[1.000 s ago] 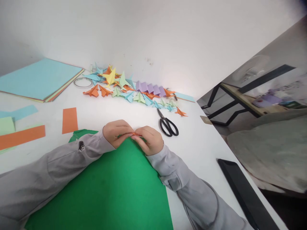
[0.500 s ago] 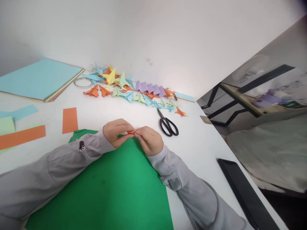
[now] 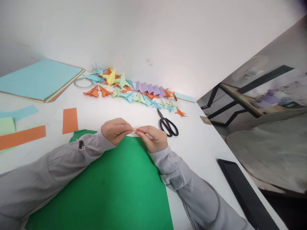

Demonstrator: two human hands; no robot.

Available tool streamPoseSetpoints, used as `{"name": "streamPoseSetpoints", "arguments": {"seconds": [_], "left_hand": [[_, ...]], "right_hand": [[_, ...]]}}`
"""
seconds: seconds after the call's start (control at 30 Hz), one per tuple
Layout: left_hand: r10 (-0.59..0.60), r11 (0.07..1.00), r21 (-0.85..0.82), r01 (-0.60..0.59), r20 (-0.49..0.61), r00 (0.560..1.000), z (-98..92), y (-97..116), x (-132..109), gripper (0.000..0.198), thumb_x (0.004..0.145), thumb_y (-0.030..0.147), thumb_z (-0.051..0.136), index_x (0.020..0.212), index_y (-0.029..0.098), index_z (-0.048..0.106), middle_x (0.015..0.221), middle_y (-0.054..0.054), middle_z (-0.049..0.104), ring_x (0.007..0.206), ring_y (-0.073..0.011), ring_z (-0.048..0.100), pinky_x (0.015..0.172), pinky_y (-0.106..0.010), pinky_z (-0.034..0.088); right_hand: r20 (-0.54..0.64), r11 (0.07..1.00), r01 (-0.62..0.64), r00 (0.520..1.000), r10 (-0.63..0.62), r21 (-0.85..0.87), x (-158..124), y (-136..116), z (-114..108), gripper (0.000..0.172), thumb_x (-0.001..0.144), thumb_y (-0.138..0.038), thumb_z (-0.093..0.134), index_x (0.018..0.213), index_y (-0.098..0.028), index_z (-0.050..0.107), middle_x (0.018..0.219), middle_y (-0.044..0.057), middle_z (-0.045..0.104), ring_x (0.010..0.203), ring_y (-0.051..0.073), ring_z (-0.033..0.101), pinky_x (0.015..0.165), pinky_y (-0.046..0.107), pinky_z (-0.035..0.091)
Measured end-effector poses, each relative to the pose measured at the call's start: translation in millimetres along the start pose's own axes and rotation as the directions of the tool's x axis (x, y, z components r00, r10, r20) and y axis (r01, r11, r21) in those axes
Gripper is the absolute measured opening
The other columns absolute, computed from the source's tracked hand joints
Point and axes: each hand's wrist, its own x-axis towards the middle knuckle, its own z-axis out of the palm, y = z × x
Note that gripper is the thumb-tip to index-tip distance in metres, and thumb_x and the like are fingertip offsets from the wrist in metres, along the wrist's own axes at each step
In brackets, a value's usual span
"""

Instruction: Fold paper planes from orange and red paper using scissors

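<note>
A small folded piece of orange paper point(image 3: 137, 130) is stretched between my two hands, seen edge-on as a thin line. My left hand point(image 3: 116, 131) pinches its left end between thumb and fingers. At the other end, my right hand point(image 3: 153, 138) pinches it the same way, its thumb below the forefinger. Both hands are just over the top edge of a large green sheet point(image 3: 107, 188). Most of the orange paper is hidden by the fingertips. Black-handled scissors point(image 3: 169, 124) lie beyond my right hand.
Folded paper shapes point(image 3: 110, 76) in several colours line the wall. A stack of coloured sheets point(image 3: 40, 78) and a roll of tape point(image 3: 83, 83) sit at the back left. Orange paper point(image 3: 70, 120) and cut strips point(image 3: 24, 136) lie left; a black tablet-like slab point(image 3: 247, 195) lies right.
My hands have moved slightly apart, the right one shifting rightward. The orange paper between them now shows as a thinner, flatter line.
</note>
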Motion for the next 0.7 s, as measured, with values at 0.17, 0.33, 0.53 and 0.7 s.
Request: {"name": "streamPoseSetpoints", "arguments": {"seconds": [0.17,0.33,0.53,0.7], "left_hand": [[-0.03,1.0,-0.006,0.03,0.013,0.999,-1.3,3.9,1.8,0.013,0.079,0.01,0.058,0.09,0.015,0.063,0.075,-0.009,0.069,0.068,-0.0147,0.063,0.062,-0.023,0.053],[-0.013,1.0,-0.018,0.014,0.055,0.998,-1.1,5.6,2.5,0.011,0.079,0.009,0.056,0.086,0.014,0.063,0.072,-0.009,0.069,0.065,-0.0142,0.063,0.06,-0.023,0.052],[0.017,1.0,0.017,-0.018,0.08,0.997,-1.8,5.4,2.8,0.01,0.08,0.011,0.053,0.081,0.016,0.062,0.07,-0.008,0.068,0.062,-0.0142,0.062,0.059,-0.023,0.051],[0.037,0.999,0.035,-0.04,0.062,0.997,-1.5,3.8,3.0,0.011,0.08,0.012,0.053,0.079,0.016,0.063,0.068,-0.008,0.069,0.059,-0.015,0.062,0.056,-0.024,0.05]], "right_hand": [[0.005,0.998,0.061,0.998,-0.061,0.005,1.0,-0.7,0.0,0.013,0.086,-0.016,0.054,0.085,-0.019,0.067,0.075,0.005,0.072,0.068,0.014,0.067,0.064,0.024,0.055],[0.002,0.993,0.119,0.993,-0.119,-0.01,3.3,-4.2,1.4,0.012,0.084,-0.013,0.054,0.087,-0.017,0.066,0.076,0.007,0.072,0.069,0.014,0.066,0.064,0.025,0.055],[0.013,0.992,0.124,0.992,-0.125,0.019,2.1,-5.2,3.1,0.015,0.084,-0.012,0.051,0.084,-0.019,0.065,0.076,0.006,0.071,0.069,0.014,0.066,0.063,0.025,0.055],[0.029,0.996,0.066,0.997,-0.068,0.067,3.5,-6.2,4.6,0.016,0.083,-0.014,0.051,0.077,-0.019,0.065,0.069,0.004,0.069,0.065,0.014,0.064,0.059,0.025,0.054]]}}
